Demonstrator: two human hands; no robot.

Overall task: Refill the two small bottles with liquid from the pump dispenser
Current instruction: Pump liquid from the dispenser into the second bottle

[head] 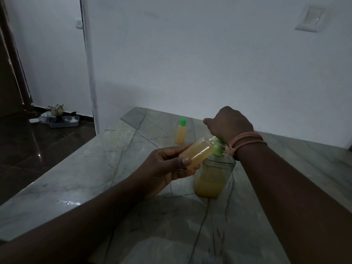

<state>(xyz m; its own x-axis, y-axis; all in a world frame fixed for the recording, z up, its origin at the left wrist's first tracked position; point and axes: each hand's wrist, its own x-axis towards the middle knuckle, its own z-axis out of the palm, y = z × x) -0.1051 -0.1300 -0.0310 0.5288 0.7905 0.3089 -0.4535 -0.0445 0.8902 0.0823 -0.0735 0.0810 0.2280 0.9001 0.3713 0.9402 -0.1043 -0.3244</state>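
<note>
My left hand [169,168] grips a small clear bottle [196,154] of yellow liquid, tilted with its open mouth against the green pump head [218,147] of the dispenser. The pump dispenser [213,178] is a clear bottle about half full of yellow liquid, standing on the marble table [95,178]. My right hand [228,123] rests fisted on top of the pump, hiding most of it. A second small bottle [181,132] with a green cap stands upright farther back, filled with yellow liquid.
The marble table meets a white wall at its far edge. To the left the dark floor drops away, with a plastic tray of clutter [61,119] beside a doorway. The light is dim.
</note>
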